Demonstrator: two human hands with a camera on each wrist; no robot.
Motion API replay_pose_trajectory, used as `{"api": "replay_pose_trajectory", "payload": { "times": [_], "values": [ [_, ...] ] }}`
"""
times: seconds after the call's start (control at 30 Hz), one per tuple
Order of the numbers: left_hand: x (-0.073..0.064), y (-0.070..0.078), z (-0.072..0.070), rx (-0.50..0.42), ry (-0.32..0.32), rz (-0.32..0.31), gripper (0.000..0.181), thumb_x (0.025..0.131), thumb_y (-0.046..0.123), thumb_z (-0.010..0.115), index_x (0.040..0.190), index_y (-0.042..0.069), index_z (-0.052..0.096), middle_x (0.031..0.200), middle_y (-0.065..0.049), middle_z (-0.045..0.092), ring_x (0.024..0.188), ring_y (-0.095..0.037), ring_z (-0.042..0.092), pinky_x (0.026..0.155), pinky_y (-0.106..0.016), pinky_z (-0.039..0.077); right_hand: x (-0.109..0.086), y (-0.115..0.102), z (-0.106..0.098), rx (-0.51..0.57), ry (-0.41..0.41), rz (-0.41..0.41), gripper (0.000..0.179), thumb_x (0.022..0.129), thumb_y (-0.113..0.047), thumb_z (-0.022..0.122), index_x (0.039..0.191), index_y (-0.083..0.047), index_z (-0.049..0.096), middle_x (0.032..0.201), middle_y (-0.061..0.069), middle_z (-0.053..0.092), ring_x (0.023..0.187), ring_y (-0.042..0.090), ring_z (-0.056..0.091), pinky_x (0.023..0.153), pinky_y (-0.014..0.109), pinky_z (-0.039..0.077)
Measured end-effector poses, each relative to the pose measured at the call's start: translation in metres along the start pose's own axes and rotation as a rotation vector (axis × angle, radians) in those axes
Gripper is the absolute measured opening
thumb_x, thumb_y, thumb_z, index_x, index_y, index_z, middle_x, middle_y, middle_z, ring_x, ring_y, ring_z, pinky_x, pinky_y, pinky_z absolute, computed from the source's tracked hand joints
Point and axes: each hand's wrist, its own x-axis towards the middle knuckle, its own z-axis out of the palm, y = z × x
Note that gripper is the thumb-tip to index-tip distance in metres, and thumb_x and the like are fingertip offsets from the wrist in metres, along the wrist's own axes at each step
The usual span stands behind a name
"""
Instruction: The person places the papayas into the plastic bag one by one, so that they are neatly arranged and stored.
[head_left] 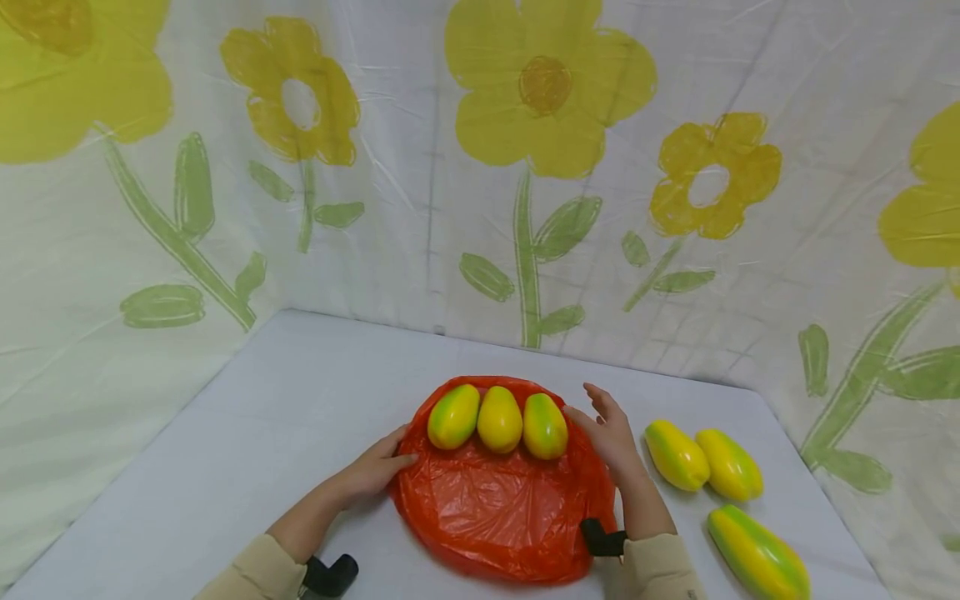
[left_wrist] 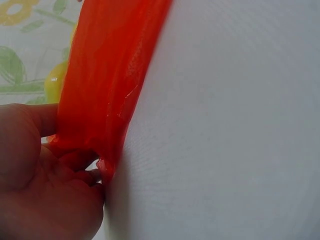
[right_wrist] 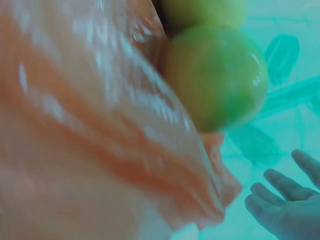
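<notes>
A red plastic bag (head_left: 498, 500) lies spread wide on the white table, its rim standing up in a rough ring. Three yellow-green papayas (head_left: 499, 420) sit side by side at its far end. With the thumb inside and the fingers outside, my left hand (head_left: 375, 467) pinches the bag's left rim; the left wrist view shows the red film (left_wrist: 107, 85) between them. Beside the bag's right rim is my right hand (head_left: 611, 437), fingers spread and holding nothing. In the right wrist view its fingers (right_wrist: 285, 186) are apart from the bag (right_wrist: 100, 130) and the nearest papaya (right_wrist: 220, 75).
Three more papayas lie on the table right of the bag: two together (head_left: 677, 455) and one nearer (head_left: 759, 552). A white curtain (head_left: 397, 208) printed with yellow flowers hangs behind the table (head_left: 247, 433). Each wrist wears a black camera mount (head_left: 330, 575).
</notes>
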Motion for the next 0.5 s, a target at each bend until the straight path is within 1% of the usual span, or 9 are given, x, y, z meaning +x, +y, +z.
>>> {"api": "replay_pose_trajectory", "payload": {
  "times": [0.13,0.27,0.4,0.5],
  "values": [
    [-0.001,0.000,0.000,0.007,0.015,-0.013,0.057,0.095,0.016,0.047,0.147,0.009,0.025,0.148,-0.013,0.036,0.128,-0.030,0.042,0.099,-0.046,0.045,0.000,0.002,-0.011,-0.023,0.026,0.013,0.063,0.090,-0.035,0.058,0.144,-0.015,0.030,0.153,0.014,0.025,0.141,0.036,0.020,0.112,0.054,0.022],
    [-0.002,0.002,0.001,0.013,0.026,-0.021,0.057,0.095,0.016,0.047,0.147,0.009,0.025,0.148,-0.013,0.035,0.131,-0.032,0.038,0.102,-0.049,0.041,0.001,0.007,-0.020,-0.006,0.076,0.007,0.064,0.090,-0.033,0.059,0.144,-0.013,0.030,0.152,0.015,0.025,0.141,0.035,0.021,0.114,0.052,0.021],
    [-0.003,0.003,0.001,0.024,0.028,-0.016,0.057,0.095,0.016,0.047,0.147,0.007,0.025,0.149,-0.014,0.034,0.133,-0.033,0.037,0.104,-0.051,0.039,0.000,0.008,-0.031,0.009,0.119,0.001,0.070,0.090,-0.032,0.060,0.147,-0.012,0.024,0.152,0.017,0.025,0.140,0.035,0.022,0.114,0.051,0.021],
    [-0.003,0.003,0.000,0.022,0.021,-0.012,0.057,0.095,0.016,0.047,0.147,0.007,0.025,0.148,-0.015,0.034,0.131,-0.033,0.039,0.102,-0.049,0.041,-0.002,0.008,-0.041,0.017,0.128,-0.003,0.074,0.090,-0.031,0.060,0.149,-0.012,0.019,0.153,0.018,0.022,0.141,0.035,0.020,0.115,0.050,0.019]
  ]
}}
